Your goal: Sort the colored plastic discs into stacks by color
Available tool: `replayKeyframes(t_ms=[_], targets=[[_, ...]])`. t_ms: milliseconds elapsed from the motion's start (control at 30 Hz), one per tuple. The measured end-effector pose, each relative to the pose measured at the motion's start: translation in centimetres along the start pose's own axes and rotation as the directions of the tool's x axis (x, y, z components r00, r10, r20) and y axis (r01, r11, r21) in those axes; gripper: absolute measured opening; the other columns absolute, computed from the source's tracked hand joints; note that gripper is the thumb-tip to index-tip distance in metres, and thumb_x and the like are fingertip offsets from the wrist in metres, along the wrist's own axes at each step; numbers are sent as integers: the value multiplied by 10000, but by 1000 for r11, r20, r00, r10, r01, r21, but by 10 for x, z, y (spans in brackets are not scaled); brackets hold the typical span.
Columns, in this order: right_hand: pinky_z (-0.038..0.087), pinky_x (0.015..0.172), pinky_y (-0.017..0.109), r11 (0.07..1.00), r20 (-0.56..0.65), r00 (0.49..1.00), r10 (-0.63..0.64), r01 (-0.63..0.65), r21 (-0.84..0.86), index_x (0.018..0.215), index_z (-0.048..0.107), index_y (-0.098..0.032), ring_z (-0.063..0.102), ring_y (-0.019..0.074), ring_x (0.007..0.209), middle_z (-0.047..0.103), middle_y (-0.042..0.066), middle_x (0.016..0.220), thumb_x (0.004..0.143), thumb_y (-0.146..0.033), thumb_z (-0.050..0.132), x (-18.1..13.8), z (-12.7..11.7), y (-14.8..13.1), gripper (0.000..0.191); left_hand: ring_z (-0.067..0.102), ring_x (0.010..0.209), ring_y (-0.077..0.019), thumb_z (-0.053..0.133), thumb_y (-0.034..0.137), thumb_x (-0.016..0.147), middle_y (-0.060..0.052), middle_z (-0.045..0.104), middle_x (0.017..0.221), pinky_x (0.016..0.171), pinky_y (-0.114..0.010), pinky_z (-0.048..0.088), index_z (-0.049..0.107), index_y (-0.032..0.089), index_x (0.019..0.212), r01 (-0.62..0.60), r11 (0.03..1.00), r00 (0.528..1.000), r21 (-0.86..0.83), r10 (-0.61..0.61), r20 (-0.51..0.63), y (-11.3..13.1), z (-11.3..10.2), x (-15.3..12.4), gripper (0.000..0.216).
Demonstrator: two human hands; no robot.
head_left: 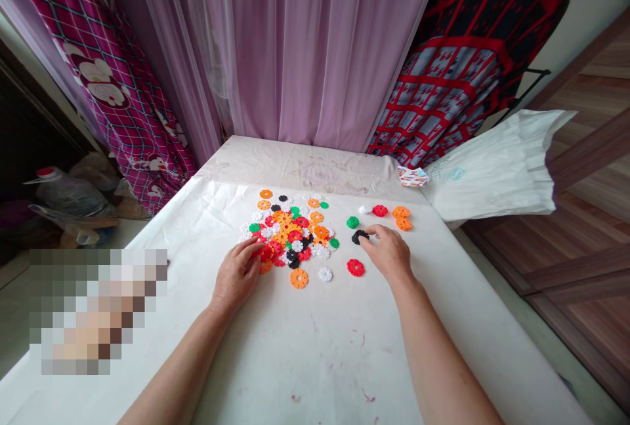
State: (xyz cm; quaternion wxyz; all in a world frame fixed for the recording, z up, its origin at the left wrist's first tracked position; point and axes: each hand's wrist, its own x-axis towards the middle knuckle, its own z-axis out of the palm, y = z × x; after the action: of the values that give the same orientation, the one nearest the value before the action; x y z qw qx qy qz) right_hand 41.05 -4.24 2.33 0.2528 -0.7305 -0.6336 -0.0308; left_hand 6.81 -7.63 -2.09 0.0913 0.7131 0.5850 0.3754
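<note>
A mixed pile of plastic notched discs [283, 231] in orange, red, white, black and green lies on the table. At its left edge my left hand [239, 274] has its fingers closed around a red notched disc [267, 252], partly covered by the fingertips. My right hand [388, 251] is right of the pile, thumb and fingers on a black notched disc [360, 237] at table level. Around that hand lie green discs [353, 222], a white disc [365, 209], red discs [379, 210] and orange discs [403, 218]. Nearer me is another red disc [355, 267].
A white cloth covers the table [295, 359]. At the back right stands a white bag [497, 169] beside a small patterned packet [412, 176]. Purple curtains [315, 51] hang behind the table. A blurred patch hides something at the left edge.
</note>
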Motion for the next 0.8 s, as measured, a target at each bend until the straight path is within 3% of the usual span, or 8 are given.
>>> replayKeyframes(t_ms=[400, 567, 667, 800], targets=[[398, 748, 318, 998, 25, 1000, -18, 19, -59, 856, 676, -228, 585, 219, 885, 705, 32, 921, 775, -278, 637, 8, 8, 2, 102, 623, 1115, -228, 462, 333, 900, -59, 666, 1233, 963, -413, 517, 677, 262, 1096, -16, 1000, 1000, 9, 16, 6, -2, 0, 0, 299], [401, 757, 303, 997, 16, 997, -72, 72, -42, 859, 686, -227, 583, 210, 895, 712, 34, 931, 810, -209, 589, -3, 3, -16, 110, 623, 1110, -230, 467, 336, 899, -65, 669, 1224, 964, -415, 514, 680, 257, 1097, -15, 1000, 1000, 5, 15, -11, -3, 2, 0, 301], [395, 736, 275, 994, 108, 988, -107, 110, -26, 877, 689, -231, 599, 186, 881, 713, 27, 903, 852, -190, 545, -15, 4, -37, 151, 624, 1109, -231, 470, 335, 897, -66, 670, 1226, 965, -418, 513, 681, 253, 1097, -17, 1000, 1000, 8, 17, -4, -3, 2, 0, 302], [376, 671, 267, 992, 282, 959, -33, 66, -108, 999, 682, -241, 616, 185, 864, 714, 40, 913, 886, -261, 552, -21, 10, -60, 173, 622, 1119, -233, 472, 329, 893, -65, 668, 1230, 970, -418, 512, 683, 252, 1095, -15, 1000, 1000, 12, 15, -3, -3, 1, 0, 302]])
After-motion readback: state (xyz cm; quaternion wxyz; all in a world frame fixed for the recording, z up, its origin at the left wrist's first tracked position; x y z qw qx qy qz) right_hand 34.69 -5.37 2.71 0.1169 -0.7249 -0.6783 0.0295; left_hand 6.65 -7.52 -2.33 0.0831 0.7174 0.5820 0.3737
